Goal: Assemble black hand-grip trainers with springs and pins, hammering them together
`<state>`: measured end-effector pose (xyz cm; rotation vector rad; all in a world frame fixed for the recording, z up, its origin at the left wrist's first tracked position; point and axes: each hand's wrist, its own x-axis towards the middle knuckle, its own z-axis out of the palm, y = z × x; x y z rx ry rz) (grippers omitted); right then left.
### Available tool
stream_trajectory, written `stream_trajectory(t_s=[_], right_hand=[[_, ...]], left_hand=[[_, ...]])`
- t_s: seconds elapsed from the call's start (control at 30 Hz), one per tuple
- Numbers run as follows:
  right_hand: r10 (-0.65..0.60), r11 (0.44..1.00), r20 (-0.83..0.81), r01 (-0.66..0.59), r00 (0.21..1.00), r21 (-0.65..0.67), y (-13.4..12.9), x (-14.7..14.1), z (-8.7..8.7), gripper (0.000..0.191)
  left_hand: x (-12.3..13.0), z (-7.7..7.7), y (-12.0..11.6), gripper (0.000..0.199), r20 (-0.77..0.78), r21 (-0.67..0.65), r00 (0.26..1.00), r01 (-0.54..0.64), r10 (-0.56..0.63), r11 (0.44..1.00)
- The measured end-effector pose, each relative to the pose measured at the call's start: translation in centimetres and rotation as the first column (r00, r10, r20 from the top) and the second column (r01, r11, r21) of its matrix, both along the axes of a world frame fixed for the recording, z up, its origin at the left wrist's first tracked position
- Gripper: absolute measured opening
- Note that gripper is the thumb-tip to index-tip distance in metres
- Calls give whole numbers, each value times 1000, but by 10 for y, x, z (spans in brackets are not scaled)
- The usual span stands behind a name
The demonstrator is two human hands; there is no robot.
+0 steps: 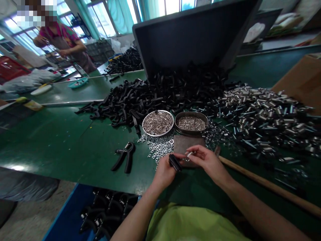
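Black clamp part (175, 163), metal plate (187, 142) beyond, scattered nuts (162, 147), hammer (263, 182) right

Head view, one: I look from above and behind the hands (164, 172), facing forward and down; hands at close range; counter (75, 144) spreading under and beyond them; windows (100, 20) far past them, aslant.

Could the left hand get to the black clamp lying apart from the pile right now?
Likely yes: the clamp lies to the left of the left hand, with only small loose nuts near the way. It holds a black part, though, so it would probably need to release that first.
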<state>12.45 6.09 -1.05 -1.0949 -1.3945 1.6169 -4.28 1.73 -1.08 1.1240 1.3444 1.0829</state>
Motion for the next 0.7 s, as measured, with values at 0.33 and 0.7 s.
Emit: stream_trajectory(t_s=[0.33,0.7], right_hand=[[-93,935,224,7,970,354,-4,7,23,17],[-64,922,373,-88,926,377,-5,4,27,13]], left_hand=[[35,-19,4,36,652,-449,732,162,198,879],[43,-10,2,36,474,-353,880,227,-36,908]])
